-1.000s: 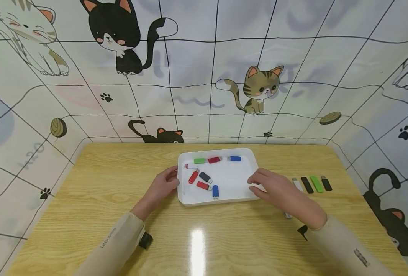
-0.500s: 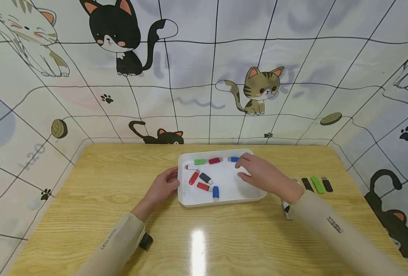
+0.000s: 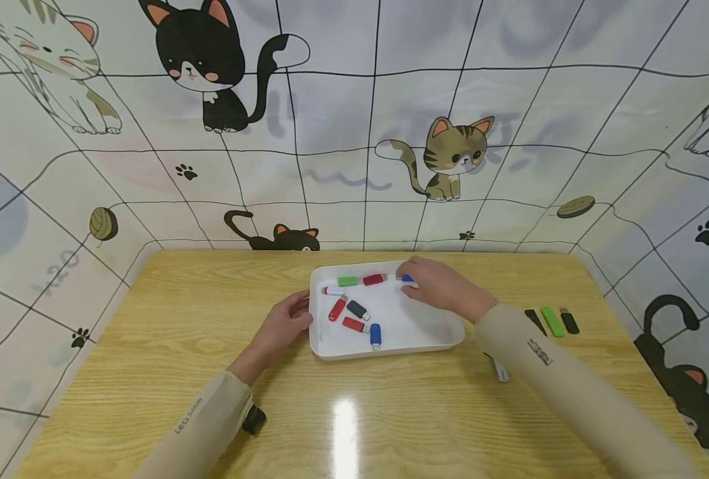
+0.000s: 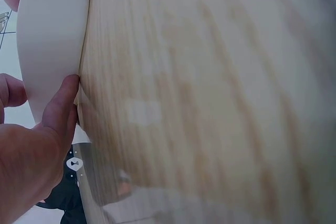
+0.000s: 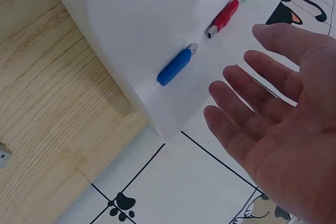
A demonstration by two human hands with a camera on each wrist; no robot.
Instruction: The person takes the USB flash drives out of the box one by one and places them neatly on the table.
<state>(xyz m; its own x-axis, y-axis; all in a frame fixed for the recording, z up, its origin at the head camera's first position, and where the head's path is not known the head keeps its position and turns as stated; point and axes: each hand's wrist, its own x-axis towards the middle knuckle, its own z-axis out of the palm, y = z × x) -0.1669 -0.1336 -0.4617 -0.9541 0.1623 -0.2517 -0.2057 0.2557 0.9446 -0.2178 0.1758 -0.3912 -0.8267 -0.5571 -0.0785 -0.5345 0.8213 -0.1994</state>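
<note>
A white tray (image 3: 432, 329) holds several USB sticks. Along its far side lie a green USB stick (image 3: 347, 281), a dark red one (image 5: 226, 17) and a blue one (image 5: 175, 67). My right hand (image 3: 437, 285) hovers over that blue stick, partly covering it in the head view; the right wrist view shows its fingers spread, apart from the stick. Against the outside of the tray's left wall rest the fingertips of my left hand (image 3: 279, 326). Nearer its front left are red USB sticks (image 3: 337, 309), a black one (image 3: 357, 309) and another blue one (image 3: 375, 334).
On the table right of the tray lie a green USB stick (image 3: 552, 321) between two black ones, and a silver-ended stick (image 3: 500, 370) partly under the right sleeve. A cat-print wall (image 3: 330, 166) bounds the table's back edge.
My right hand has moved left and away from me, from the tray's right edge to over the far blue USB stick. My left hand has stayed at the tray's left side.
</note>
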